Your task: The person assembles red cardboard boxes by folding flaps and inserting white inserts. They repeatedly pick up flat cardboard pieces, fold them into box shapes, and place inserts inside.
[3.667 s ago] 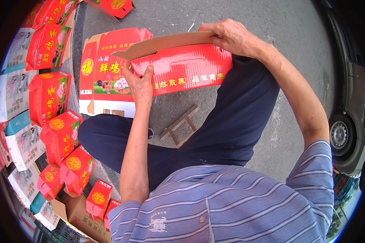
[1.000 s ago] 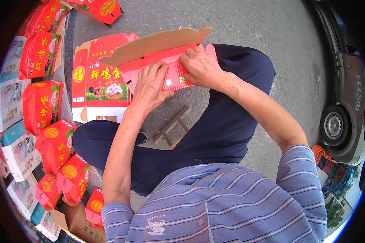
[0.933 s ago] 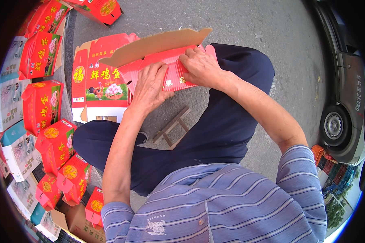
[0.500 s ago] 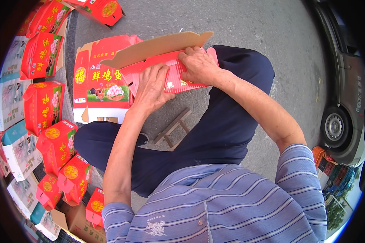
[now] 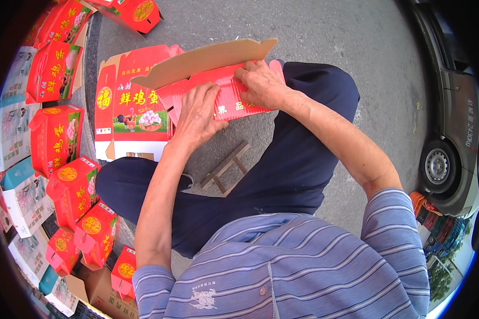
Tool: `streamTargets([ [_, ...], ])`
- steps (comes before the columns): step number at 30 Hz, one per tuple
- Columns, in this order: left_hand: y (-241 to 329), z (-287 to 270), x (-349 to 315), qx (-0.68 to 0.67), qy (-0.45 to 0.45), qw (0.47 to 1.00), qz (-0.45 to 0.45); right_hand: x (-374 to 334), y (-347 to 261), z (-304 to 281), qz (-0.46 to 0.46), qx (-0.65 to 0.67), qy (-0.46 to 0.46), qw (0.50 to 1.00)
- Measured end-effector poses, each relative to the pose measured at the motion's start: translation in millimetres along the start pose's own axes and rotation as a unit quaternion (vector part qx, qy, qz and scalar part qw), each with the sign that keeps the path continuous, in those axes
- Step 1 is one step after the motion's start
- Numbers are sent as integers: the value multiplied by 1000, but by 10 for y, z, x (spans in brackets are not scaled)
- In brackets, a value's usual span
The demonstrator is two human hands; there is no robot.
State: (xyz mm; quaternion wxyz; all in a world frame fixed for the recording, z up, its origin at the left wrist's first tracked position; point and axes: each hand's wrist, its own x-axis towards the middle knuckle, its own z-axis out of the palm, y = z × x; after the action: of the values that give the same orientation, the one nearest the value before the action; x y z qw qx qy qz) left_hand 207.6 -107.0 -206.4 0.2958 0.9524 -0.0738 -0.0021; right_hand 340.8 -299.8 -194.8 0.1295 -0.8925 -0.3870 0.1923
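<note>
Both hands, left hand (image 5: pixel 197 114) and right hand (image 5: pixel 261 85), are pinching a red carton (image 5: pixel 229 98) with closed fingers; finished red boxes (image 5: pixel 56 138) are lining the pavement's (image 5: pixel 330 32) left edge.

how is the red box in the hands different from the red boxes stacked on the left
The red box in the hands is half-folded, its brown flap raised, pressed by the left hand and right hand. The stacked boxes are fully assembled, closed and untouched. Both share red printed cardboard with yellow round marks.

Blue-striped short-sleeved shirt (image 5: pixel 303 271), dark navy trousers (image 5: pixel 282 170), bare forearms.
</note>
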Motion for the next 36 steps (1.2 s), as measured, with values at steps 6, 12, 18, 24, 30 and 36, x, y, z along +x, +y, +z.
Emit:
streamTargets([
  [6,-41,10,-234,-44,151,986,-56,6,1,-7,3,14,-2,1000],
  [12,-526,-28,-279,-306,329,825,-345,-45,-14,-2,15,11,26,999],
  [18,-592,-173,-232,-498,243,771,-314,-166,-3,-89,72,5,38,997],
  [24,-749,-18,-332,-406,249,821,-314,-347,203,-8,203,-3,136,970],
  [30,-620,-58,-382,-400,248,825,-313,-407,415,163,325,348,58,877],
  [36,-383,-103,-497,-404,270,821,-300,-265,359,-129,290,387,105,869],
])
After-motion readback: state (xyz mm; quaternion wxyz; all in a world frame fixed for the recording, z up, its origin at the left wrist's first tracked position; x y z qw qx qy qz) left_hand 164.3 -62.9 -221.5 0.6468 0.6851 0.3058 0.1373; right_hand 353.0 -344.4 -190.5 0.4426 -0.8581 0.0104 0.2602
